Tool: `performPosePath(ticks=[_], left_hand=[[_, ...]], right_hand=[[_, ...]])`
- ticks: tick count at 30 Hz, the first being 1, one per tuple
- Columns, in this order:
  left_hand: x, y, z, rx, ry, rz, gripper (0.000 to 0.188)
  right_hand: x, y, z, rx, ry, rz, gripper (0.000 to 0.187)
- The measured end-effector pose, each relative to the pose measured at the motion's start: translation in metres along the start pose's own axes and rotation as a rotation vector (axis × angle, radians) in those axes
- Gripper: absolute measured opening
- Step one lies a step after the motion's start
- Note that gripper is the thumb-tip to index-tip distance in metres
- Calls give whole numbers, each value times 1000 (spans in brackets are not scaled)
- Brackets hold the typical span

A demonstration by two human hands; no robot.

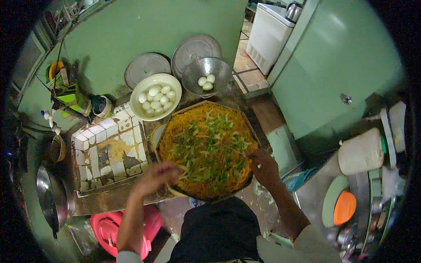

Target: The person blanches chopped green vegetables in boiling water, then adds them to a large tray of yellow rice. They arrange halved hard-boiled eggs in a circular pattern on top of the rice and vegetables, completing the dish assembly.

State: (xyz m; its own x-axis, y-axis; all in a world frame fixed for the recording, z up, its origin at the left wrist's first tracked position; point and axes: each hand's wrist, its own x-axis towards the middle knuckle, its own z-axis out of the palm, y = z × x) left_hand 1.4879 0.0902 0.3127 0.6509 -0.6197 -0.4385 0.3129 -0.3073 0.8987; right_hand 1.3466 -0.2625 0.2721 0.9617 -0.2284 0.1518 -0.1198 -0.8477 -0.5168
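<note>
Since the greens-topped noodles (206, 158) lie along the near edge of the tabletop (103, 200), seemingly for two-handed reach, the left hand (162, 173), fingers too blurred to judge, is at their eight o'clock and the right hand (265, 168), fingers curled, grip unclear, at four.

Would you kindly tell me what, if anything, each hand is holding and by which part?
It cannot be told: the left hand is blurred; the right hand shows no clear hold.

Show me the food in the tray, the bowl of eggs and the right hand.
Food (210, 142), head view: middle of its green-topped surface.
Bowl of eggs (155, 77), head view: the bowl's far rim.
Right hand (265, 168), head view: middle of the hand.
</note>
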Motion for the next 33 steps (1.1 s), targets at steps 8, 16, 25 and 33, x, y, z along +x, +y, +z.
performPosePath(ticks=[8, 16, 25, 33], left_hand=[[328, 115, -6, 934, 363, 610, 31], [463, 50, 4, 1363, 375, 349, 37], [382, 108, 15, 511, 283, 397, 43], [89, 52, 55, -536, 528, 433, 58]], right_hand=[[-3, 66, -20, 324, 11, 135, 17], [-37, 121, -49, 478, -170, 511, 18], [44, 121, -18, 365, -294, 148, 23], [137, 109, 17, 406, -403, -27, 19]])
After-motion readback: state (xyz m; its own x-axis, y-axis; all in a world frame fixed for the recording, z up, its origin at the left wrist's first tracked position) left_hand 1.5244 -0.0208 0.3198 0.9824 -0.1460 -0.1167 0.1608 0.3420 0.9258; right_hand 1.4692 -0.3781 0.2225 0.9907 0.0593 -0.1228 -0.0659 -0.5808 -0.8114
